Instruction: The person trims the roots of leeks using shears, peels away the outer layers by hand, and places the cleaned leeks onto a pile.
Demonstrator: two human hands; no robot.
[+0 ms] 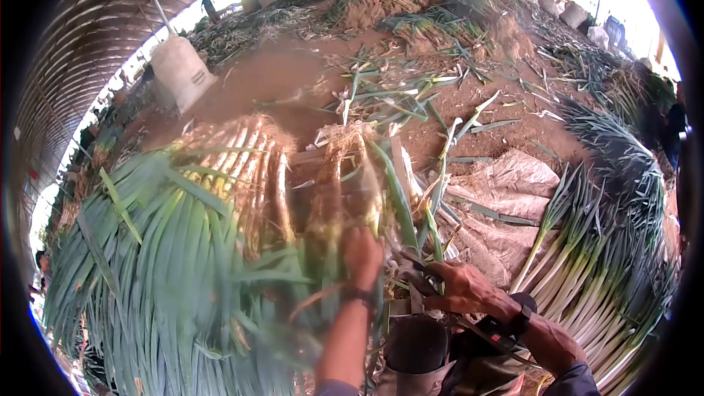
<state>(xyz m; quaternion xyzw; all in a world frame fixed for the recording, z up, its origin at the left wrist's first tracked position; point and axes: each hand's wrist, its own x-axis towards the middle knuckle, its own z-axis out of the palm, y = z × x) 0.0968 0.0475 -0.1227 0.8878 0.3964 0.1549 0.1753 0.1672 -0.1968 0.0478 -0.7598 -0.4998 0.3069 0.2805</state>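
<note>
My left hand [363, 253], slightly blurred, is closed around a green onion [372, 191] whose pale shank and roots point away from me. Another soil-stained stalk stands just left of it. My right hand [466, 290] is curled around a dark, narrow tool [419, 268], its tip pointing toward the left hand; I cannot tell its exact kind. To the left lies a big heap of unpeeled green onions [176, 235], roots at the far end and green leaves toward me. Cleaned green onions [587, 271] with white shanks lie in a pile on the right.
A crumpled pale sack [506, 191] lies on the ground beyond my right hand. Loose leaves [469, 125] litter the brown soil. A white full sack [180, 70] stands by a pole at back left. More onion heaps [411, 0] lie further off under the arched roof.
</note>
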